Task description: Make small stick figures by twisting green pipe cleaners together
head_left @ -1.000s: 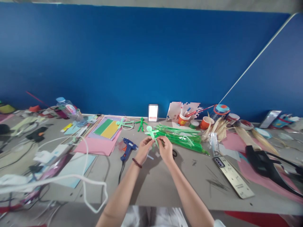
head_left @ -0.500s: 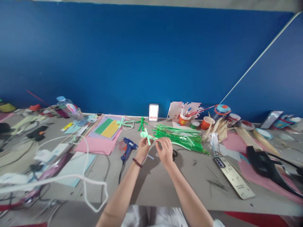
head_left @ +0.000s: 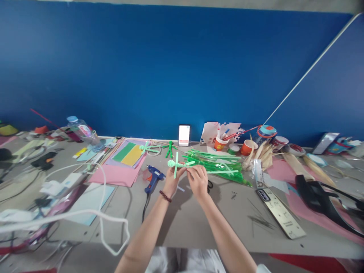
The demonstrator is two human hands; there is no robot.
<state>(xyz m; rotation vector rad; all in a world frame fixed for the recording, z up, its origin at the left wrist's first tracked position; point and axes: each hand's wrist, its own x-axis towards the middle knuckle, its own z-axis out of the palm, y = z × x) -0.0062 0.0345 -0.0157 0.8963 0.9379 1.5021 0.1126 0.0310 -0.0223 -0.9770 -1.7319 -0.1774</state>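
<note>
My left hand (head_left: pixel 172 181) and my right hand (head_left: pixel 197 180) together hold a light green pipe-cleaner figure (head_left: pixel 178 164) just above the grey table (head_left: pixel 184 220). The figure lies nearly sideways, its looped head pointing left and a crossing arm piece standing up and down. My left wrist wears a dark bead bracelet (head_left: pixel 165 196). Right behind my hands lies a pile of bright green pipe cleaners (head_left: pixel 220 165). A blue glue gun (head_left: pixel 154 177) rests just left of my left hand.
Two finished figures, light green (head_left: pixel 148 148) and dark green (head_left: pixel 170 148), lie by coloured paper sheets (head_left: pixel 125 161). A phone (head_left: pixel 280 212) and a black object (head_left: pixel 315 195) sit at right, cups (head_left: pixel 247 147) at the back. A white cable (head_left: pixel 105 223) loops at left, beside a bottle (head_left: pixel 83 132).
The figure has been turned in my fingers from upright to lying sideways with its head to the left. Both hands stayed in about the same place.
</note>
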